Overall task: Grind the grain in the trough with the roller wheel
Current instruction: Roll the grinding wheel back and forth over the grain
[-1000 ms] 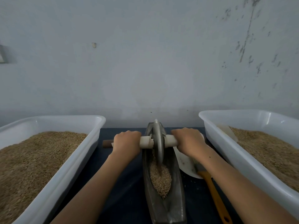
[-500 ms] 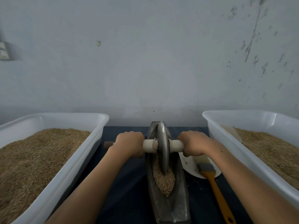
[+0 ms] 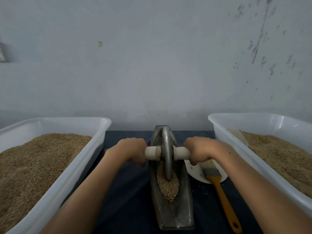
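Observation:
A dark metal boat-shaped trough point(image 3: 182, 215) lies lengthwise on the dark blue table. Brown grain point(image 3: 168, 186) fills its middle groove. A grey metal roller wheel point(image 3: 166, 154) stands upright in the groove, its lower edge in the grain. A white axle handle point(image 3: 181, 152) runs through the wheel on both sides. My left hand point(image 3: 130, 152) grips the left end of the handle, and my right hand point(image 3: 200, 150) grips the right end. Both fists hide the handle's outer ends.
A white bin point(image 3: 70, 176) full of grain stands on the left, another white bin point(image 3: 236, 149) of grain on the right. A white plate point(image 3: 195, 173) lies right of the trough, with an orange-handled brush point(image 3: 219, 188) resting across it. A grey wall stands close behind.
The roller wheel and both hands have come back toward me along the trough, from its far end to its middle. More of the plate and brush bristles shows.

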### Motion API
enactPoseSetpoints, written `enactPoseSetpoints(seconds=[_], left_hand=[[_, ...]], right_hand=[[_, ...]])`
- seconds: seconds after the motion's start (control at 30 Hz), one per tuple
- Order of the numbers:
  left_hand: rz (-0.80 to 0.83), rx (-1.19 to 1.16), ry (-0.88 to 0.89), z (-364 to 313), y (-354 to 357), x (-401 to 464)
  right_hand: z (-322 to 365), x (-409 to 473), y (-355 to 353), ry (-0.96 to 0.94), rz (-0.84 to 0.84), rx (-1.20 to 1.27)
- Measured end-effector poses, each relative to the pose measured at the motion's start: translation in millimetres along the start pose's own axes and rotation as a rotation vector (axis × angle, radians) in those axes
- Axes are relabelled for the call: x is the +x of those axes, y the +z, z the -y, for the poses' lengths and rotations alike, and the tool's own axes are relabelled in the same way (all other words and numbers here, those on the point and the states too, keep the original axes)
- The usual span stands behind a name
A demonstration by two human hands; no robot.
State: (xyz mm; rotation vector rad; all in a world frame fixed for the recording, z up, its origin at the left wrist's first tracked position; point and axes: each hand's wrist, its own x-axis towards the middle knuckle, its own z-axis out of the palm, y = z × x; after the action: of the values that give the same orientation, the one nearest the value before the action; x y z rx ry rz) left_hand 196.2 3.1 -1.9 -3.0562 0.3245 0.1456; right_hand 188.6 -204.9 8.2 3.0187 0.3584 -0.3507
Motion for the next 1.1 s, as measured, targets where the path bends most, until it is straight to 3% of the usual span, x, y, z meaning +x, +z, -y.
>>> enactPoseSetpoints(seconds=[0.13, 0.3, 0.37, 0.47, 0.63, 0.73, 0.83, 1.0, 1.1], left_hand=[[-0.039, 0.003, -0.012, -1, 2, -1], [-0.394, 0.09, -0.043, -7, 11, 2], [-0.465, 0.076, -0.041, -7, 14, 5], [-0.414, 0.06, -0.021, -4, 14, 7], [-0.08, 0.011, 0.008, 1, 3, 3], [0.024, -0.023, 0.009, 1, 0, 2], [-0.051, -0.004, -0.004, 0, 2, 2], [-0.343, 0.05, -0.041, -4, 11, 6], [-0.411, 0.034, -0.042, -5, 13, 6]], right_hand=[[-2, 5, 3, 0.0, -0.038, 0.0], [-3, 14, 13, 0.031, -0.324, -0.041], [-2, 17, 17, 0.039, -0.411, -0.016], [-2, 15, 14, 0.01, -0.383, -0.046], [-2, 5, 1, 0.011, -0.056, -0.013], [-2, 4, 1, 0.018, 0.024, 0.054], [-2, 7, 2, 0.015, -0.063, 0.008], [-2, 17, 15, 0.04, -0.386, -0.061], [-2, 19, 18, 0.047, -0.445, -0.023]])
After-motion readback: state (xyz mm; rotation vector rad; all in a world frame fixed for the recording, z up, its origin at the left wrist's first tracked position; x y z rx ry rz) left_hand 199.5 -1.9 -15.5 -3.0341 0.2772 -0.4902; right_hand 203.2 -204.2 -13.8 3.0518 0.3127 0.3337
